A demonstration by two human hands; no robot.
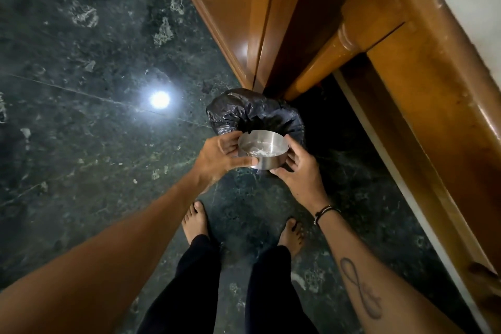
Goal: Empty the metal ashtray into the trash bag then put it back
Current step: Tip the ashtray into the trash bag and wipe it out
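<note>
A round metal ashtray [267, 156] is held upright in the air, pale ash visible on its bottom. My left hand [219, 156] grips its left rim and underside. My right hand [299, 168] cups its right side and lower edge. Directly behind and below the ashtray sits a black trash bag [233, 108] on the floor, its gathered mouth partly hidden by the ashtray.
Dark green marble floor [95, 89] with a bright lamp reflection [160, 99]. Wooden furniture [393, 76] runs along the right, a wooden door or panel [238, 8] stands behind the bag. My bare feet [195, 221] stand just short of the bag.
</note>
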